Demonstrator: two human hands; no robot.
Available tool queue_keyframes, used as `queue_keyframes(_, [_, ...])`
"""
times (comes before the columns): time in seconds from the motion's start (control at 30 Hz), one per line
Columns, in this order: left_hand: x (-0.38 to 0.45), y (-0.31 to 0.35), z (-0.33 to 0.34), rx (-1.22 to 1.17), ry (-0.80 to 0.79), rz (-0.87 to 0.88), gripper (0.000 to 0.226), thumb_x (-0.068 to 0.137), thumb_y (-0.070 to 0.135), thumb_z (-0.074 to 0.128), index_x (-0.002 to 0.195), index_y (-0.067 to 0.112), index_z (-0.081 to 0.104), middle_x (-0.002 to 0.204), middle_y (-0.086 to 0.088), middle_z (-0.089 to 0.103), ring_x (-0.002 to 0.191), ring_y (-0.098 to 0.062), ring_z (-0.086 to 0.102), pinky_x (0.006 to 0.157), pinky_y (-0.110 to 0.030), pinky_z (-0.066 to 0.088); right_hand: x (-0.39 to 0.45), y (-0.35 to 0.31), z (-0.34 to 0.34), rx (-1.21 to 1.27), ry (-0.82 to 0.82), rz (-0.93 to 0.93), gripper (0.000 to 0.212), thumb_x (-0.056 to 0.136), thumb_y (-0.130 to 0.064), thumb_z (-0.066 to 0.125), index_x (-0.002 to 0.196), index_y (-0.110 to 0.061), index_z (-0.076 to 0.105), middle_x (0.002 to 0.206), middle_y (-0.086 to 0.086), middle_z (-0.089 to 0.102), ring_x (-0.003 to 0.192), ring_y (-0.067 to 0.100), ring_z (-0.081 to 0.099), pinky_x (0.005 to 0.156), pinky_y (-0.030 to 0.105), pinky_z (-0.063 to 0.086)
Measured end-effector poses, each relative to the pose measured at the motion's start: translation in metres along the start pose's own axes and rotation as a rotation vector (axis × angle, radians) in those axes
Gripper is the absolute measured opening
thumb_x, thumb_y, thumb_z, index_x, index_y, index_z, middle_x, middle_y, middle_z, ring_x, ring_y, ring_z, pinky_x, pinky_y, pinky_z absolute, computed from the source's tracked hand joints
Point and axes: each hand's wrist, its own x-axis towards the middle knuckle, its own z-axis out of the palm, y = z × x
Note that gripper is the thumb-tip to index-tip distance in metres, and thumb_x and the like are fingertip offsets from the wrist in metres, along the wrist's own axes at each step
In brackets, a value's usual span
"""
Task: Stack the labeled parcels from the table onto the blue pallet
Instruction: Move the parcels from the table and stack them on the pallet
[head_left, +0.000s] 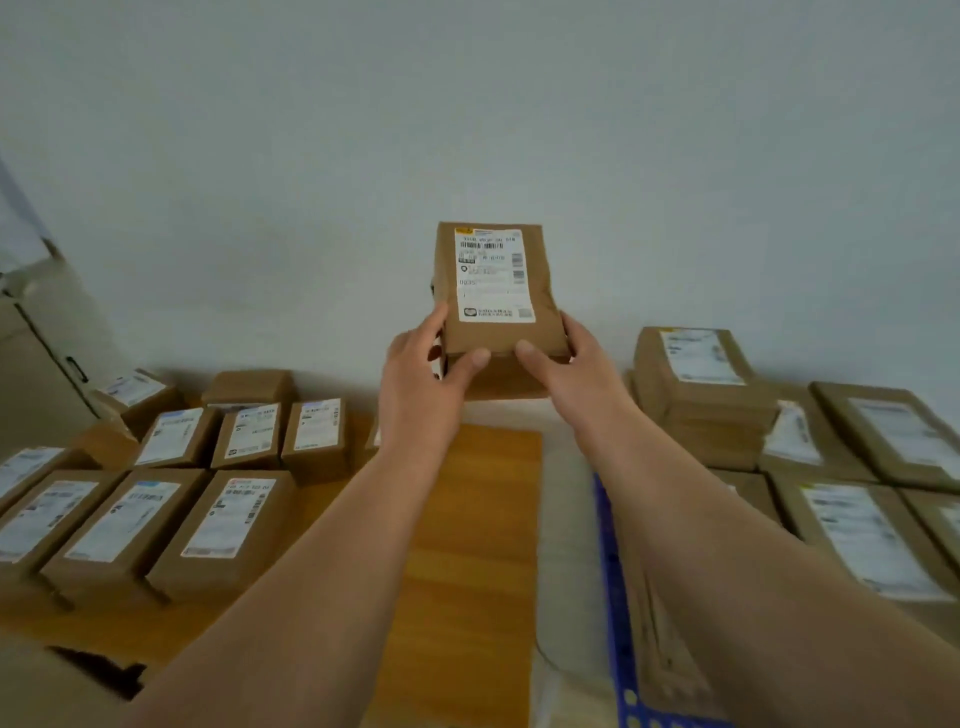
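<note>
We held one labeled parcel (496, 291) aloft between table and pallet, our left hand (423, 379) and right hand (563, 364) each gripping a lower corner, thumbs on its face. More parcels (156, 514) waited on the wooden table (467, 545); others (857, 519) lay stacked on the blue pallet (613, 597). We judged the carry midway, next needing a rightward swing and flat placement.

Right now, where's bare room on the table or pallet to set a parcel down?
Bare wood on the table, bordered by the left parcel rows and the table's right edge, partly under the left forearm. The pale gap between the table and the blue pallet is also bare. The pallet looks crowded with stacked parcels. Both hands, left and right, hold the raised parcel.
</note>
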Motion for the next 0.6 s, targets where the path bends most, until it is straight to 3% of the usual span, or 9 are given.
queue_keyframes(0.1, [-0.012, 0.067, 0.033, -0.086, 0.022, 0.088, 0.062, 0.088, 0.042, 0.066, 0.144, 0.036, 0.04, 0.138, 0.009, 0.051, 0.122, -0.01, 0.051, 0.094, -0.027, 0.041, -0.007, -0.018, -0.069, -0.057, 0.147, -0.115, 0.057, 0.091, -0.035, 0.065, 0.143, -0.03, 0.042, 0.119, -0.013, 0.056, 0.107, 0.006, 0.05, 0.089, 0.025, 0.04])
queue_keyframes(0.27, [-0.034, 0.145, 0.091, -0.246, -0.08, 0.167, 0.056, 0.089, 0.036, 0.067, 0.139, 0.03, 0.042, 0.136, 0.01, 0.053, 0.118, -0.007, 0.052, 0.094, -0.024, 0.046, -0.018, -0.023, -0.167, -0.066, 0.247, -0.169, 0.072, 0.085, -0.043, 0.07, 0.146, -0.036, 0.032, 0.134, -0.01, 0.051, 0.12, 0.011, 0.05, 0.1, 0.035, 0.044])
queue_keyframes(0.47, [-0.047, 0.189, 0.163, -0.243, -0.277, 0.247, 0.058, 0.089, 0.041, 0.065, 0.141, 0.031, 0.041, 0.135, 0.01, 0.054, 0.12, -0.009, 0.053, 0.101, -0.036, 0.047, -0.026, -0.001, -0.25, 0.017, 0.49, -0.064, 0.052, 0.095, -0.041, 0.057, 0.143, -0.038, 0.038, 0.127, -0.008, 0.055, 0.115, 0.018, 0.056, 0.098, 0.048, 0.049])
queue_keyframes(0.6, [-0.052, 0.188, 0.206, -0.18, -0.44, 0.299, 0.056, 0.091, 0.044, 0.061, 0.143, 0.035, 0.041, 0.135, 0.011, 0.054, 0.12, -0.01, 0.053, 0.101, -0.039, 0.046, -0.029, 0.027, -0.279, 0.014, 0.621, 0.048, 0.048, 0.096, -0.039, 0.056, 0.141, -0.035, 0.043, 0.119, -0.008, 0.058, 0.11, 0.019, 0.058, 0.095, 0.049, 0.052])
